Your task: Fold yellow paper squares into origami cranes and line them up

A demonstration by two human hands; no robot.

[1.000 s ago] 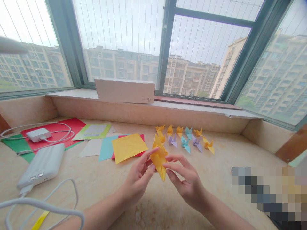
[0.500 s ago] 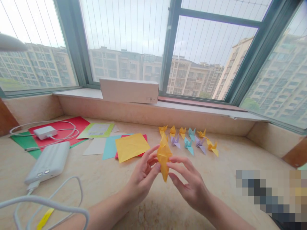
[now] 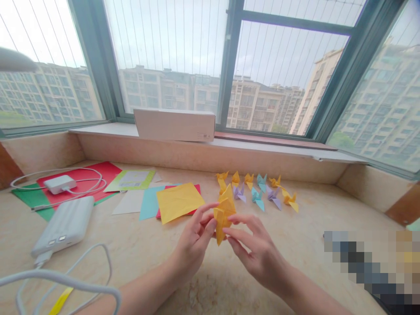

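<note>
Since the folded paper [image 3: 225, 208] likely needs steadying, I pinch it in the left hand [image 3: 196, 236], right hand [image 3: 257, 245] touching its edge, grip unclear.

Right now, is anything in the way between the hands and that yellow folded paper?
Nothing visible is: the left hand holds the yellow folded paper at its left side, and the right hand touches its right side.

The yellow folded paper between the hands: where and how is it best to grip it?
Probably pinch the yellow folded paper at its left edge, near the wide middle, coming from the left, as the left hand does. It is broadest there; the near end narrows to a point that might bend.
</note>
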